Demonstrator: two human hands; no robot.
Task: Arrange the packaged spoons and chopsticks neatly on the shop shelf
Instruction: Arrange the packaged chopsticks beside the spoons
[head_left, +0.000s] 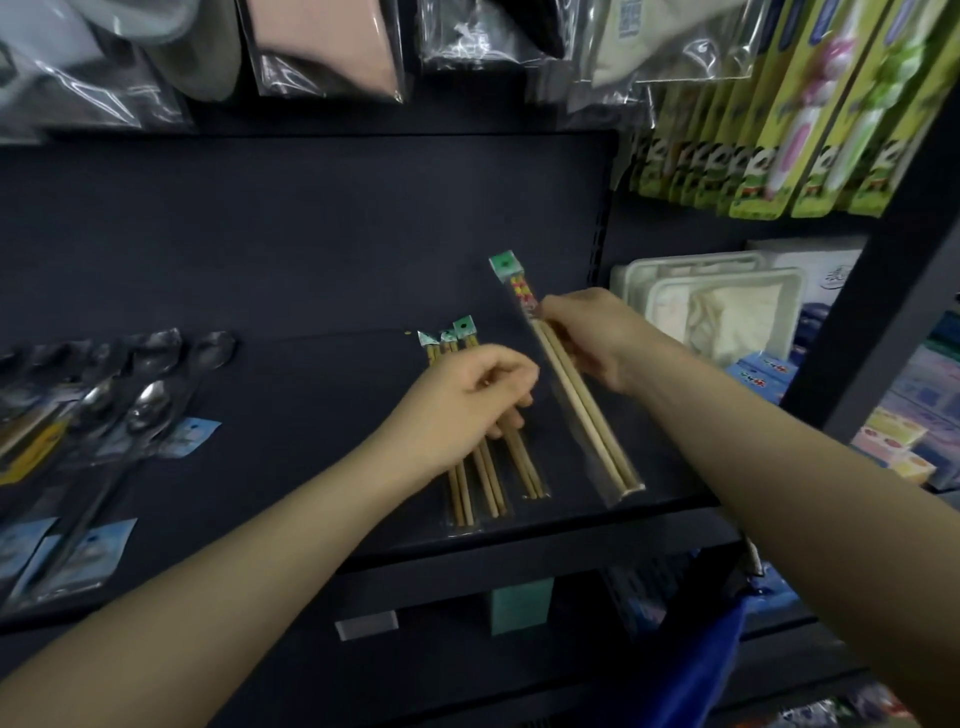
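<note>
1. Long chopstick pack (571, 395): right hand (597, 338) grips it near the top, fingers curled round the sleeve just below the green header. It is tilted, with the lower end on or just above the dark shelf (311, 395) near the front lip; I can't tell if it touches. Risk: the grip sits far from the low end, so that end can swing and slide off the lip when released.
2. Three short chopstick packs (488, 467) lie side by side on the shelf, just left of the long pack. Left hand (467, 400) rests on their middle, fingers curled, apparently pinching one pack; the contact is hidden under the hand. Risk: the clear sleeves look slick, so dragging one likely drags its neighbours and fans the row out.
3. The long pack's low end is close to the rightmost short pack. Setting it down at this tilt could overlap or knock that pack, leaving the headers out of line.
4. Spoon packs (124, 410) sit well apart at the left, overlapping and skewed, and look not yet sorted. Some overhang toward the front. A left forearm sweep could catch them.
5. Hanging bagged goods (322, 52) above and the white trays (717, 301) to the right are close to the right hand. Lifting the long pack high or wide could snag them.
</note>
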